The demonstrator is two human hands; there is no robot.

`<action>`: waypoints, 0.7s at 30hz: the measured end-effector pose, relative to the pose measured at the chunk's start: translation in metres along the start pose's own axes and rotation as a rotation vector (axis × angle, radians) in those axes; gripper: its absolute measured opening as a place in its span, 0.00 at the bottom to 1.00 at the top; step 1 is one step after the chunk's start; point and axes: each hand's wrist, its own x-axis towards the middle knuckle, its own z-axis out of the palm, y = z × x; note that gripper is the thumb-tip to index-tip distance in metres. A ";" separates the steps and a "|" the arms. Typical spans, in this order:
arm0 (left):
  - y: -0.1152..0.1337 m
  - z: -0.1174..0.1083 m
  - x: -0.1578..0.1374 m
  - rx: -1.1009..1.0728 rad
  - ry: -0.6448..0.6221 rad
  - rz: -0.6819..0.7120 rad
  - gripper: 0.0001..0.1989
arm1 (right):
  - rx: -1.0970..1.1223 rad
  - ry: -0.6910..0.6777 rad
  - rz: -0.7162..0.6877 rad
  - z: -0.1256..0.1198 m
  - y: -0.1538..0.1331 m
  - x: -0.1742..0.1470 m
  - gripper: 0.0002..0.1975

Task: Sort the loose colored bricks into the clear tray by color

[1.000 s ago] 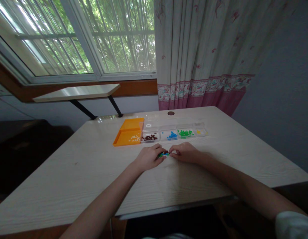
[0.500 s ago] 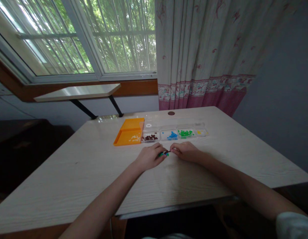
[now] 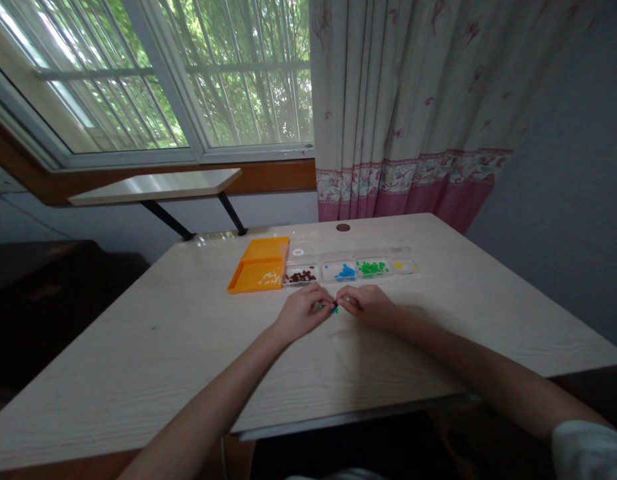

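My left hand (image 3: 301,312) is closed around a small cluster of building bricks (image 3: 334,311) in green, blue and dark brown, just above the table; the fingers cover most of it. Opposite it, my right hand (image 3: 367,307) pinches at the cluster's right end, its fingertips at a tiny dark brown brick (image 3: 335,303). The two hands' fingertips almost meet. Directly behind them lies a clear divided box (image 3: 319,273) with loose brown bricks (image 3: 302,275), blue bricks (image 3: 346,272), green bricks (image 3: 372,268) and a few yellow bricks (image 3: 399,265) in separate compartments.
An orange tray (image 3: 258,250) with white pieces (image 3: 271,276) stands left of the clear box. The pale wooden table (image 3: 138,360) has a round brown cable cover (image 3: 343,228) at the back. A raised shelf (image 3: 158,185) is at the back left, near the window.
My right hand has moved slightly left, bringing its fingertips and the brown brick closer to the cluster. My left fingers have closed further over the cluster, so less of it shows.
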 end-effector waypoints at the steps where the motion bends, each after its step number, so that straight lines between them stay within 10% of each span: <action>1: 0.000 0.000 0.000 -0.004 0.007 0.003 0.05 | 0.000 0.004 0.001 0.000 0.000 0.000 0.11; 21: -0.002 -0.005 0.001 -0.031 0.131 0.011 0.04 | -0.009 -0.006 0.025 0.001 0.004 -0.001 0.11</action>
